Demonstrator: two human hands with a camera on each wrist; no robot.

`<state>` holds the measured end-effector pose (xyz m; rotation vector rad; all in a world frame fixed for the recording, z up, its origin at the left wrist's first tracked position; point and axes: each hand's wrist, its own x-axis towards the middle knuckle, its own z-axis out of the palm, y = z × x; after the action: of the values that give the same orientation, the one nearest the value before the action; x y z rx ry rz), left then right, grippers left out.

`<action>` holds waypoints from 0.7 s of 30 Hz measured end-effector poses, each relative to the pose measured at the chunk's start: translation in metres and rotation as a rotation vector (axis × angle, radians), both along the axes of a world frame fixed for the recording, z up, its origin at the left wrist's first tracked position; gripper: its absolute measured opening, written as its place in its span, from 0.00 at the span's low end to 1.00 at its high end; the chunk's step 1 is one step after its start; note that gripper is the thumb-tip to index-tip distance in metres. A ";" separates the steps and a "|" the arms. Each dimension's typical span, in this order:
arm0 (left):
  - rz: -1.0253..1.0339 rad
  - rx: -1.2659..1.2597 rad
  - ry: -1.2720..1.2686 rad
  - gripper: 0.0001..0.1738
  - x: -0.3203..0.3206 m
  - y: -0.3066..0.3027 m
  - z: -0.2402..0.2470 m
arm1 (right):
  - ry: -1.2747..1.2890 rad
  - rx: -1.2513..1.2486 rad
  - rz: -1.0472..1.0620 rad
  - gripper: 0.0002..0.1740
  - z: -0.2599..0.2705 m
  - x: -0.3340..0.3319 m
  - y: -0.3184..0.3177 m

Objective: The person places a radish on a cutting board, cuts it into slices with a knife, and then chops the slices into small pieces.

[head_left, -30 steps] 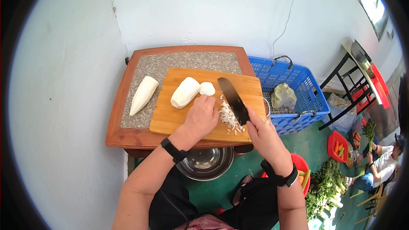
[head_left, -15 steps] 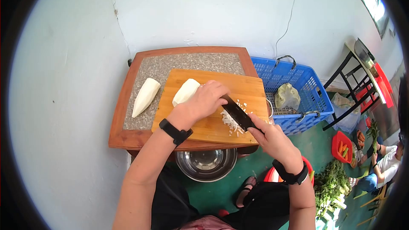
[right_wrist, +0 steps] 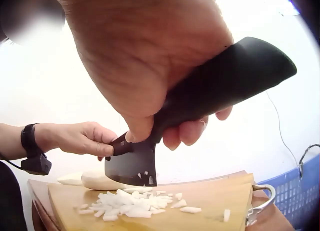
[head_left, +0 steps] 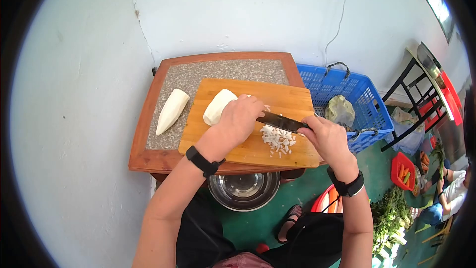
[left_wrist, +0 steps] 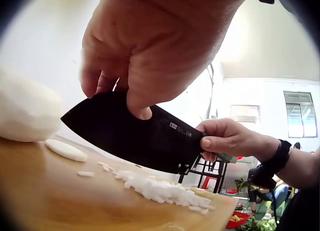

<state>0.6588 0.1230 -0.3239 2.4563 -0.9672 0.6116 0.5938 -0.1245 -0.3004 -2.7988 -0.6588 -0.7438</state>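
A black-bladed cleaver (head_left: 282,122) is held in both hands over a wooden cutting board (head_left: 282,91). My right hand (head_left: 328,140) grips its handle. The thumb and fingers of my left hand (head_left: 241,119) pinch the blade's upper edge near the tip. Below the blade lies a heap of chopped white pieces (left_wrist: 155,188), and a few bits cling to the blade in the right wrist view. A thick chunk of peeled white radish (head_left: 218,108) sits left of my left hand, with a pale flat slice (left_wrist: 66,150) close to it.
A tapered peeled radish (head_left: 172,111) lies on the table's stone top (head_left: 243,67), left of the board. Beside the table stands a blue crate (head_left: 369,101) with a plastic bag. Under the front edge is a metal basin (head_left: 243,201). Another person (head_left: 453,193) sits at far right near leafy greens (head_left: 389,218).
My left hand has left the board beside the round slice and taken hold of the blade near its tip. The cleaver has swung closer to level, and my right hand has moved right and up.
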 end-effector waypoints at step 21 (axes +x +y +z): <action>-0.046 -0.130 0.021 0.05 0.007 0.000 -0.025 | -0.078 0.054 0.035 0.10 -0.027 0.019 0.000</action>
<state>0.6657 0.1230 -0.3485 2.3161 -0.9422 0.6123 0.6123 -0.1247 -0.3272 -2.7149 -0.6878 -0.8544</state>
